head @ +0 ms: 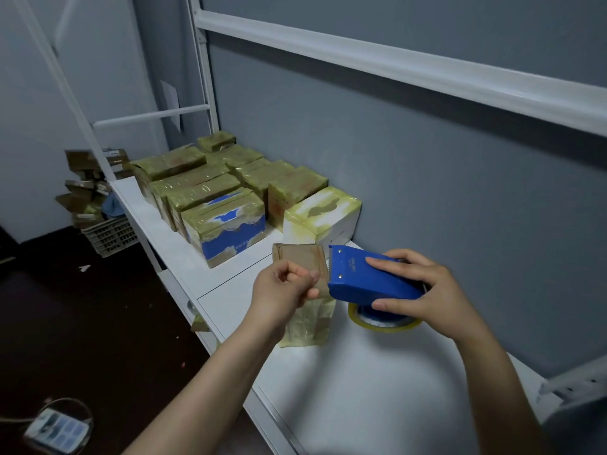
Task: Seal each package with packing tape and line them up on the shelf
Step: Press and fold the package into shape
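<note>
Taped packages (210,188) already line the shelf (361,372) — one small brown package (300,256) looks mid-sealing, pinched in the left hand (285,284) above the shelf's near end, the right hand (417,290) gripping the blue tape dispenser (364,277) against it.

Taped boxes (226,205) crowd the shelf's (361,389) far end; its near surface lies bare.

Dim, soft light; bowed wide-angle edges
</note>
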